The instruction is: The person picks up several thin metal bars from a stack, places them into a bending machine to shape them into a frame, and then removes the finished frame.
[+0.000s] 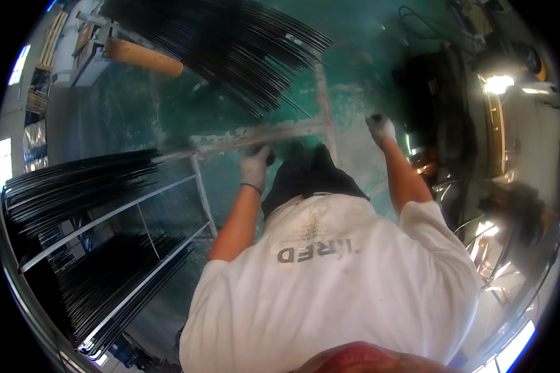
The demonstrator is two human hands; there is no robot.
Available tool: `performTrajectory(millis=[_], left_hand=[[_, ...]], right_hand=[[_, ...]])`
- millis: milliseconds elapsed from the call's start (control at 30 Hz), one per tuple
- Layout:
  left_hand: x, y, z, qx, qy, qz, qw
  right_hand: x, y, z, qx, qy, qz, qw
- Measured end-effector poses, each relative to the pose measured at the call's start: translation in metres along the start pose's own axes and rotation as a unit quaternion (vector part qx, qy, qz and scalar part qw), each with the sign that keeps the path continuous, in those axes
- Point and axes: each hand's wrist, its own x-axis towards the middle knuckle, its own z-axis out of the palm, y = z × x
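Observation:
My left hand (254, 169), in a pale work glove with dark finger areas, hangs in front of my left hip. Its fingers are curled in, and nothing shows in them. Out in front on the right is my right hand (381, 129), gloved the same way, its fingers folded with nothing visible in the grip. Neither hand touches anything that I can make out. Nearest to the left hand, apart from it, stands a metal rack frame (203, 193) with thin black rods (81, 186) lying on it. Ahead lies a large bundle of black rods (230, 46), blurred in part.
An orange-brown cylinder (143, 57) lies by the far bundle. More black rods (118, 273) fill the rack's lower level on the left. Dark, blurred equipment (438, 105) stands along the right. Worn pale lines (255, 135) cross the green floor (186, 105).

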Motion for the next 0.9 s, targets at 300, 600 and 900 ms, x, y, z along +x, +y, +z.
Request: performTrajectory(millis=[300,600,900], left_hand=[[0.093,-0.049,0.002,0.013,-0.009,-0.083,0.996],[0.136,0.012,-0.024,-0.136,0.112,-0.168,0.970],[0.149,-0.009,-0.044,-0.115,0.254,-0.267,0.922]], right_hand=[[0.142,-0.218,0.057,-0.036,-0.053,-0.095,0.993],[0.287,-0.251,0.097,-0.167,-0.080,-0.036,0.982],[0.451,-0.247,0.136,-0.179,-0.218,-0.011,0.959]])
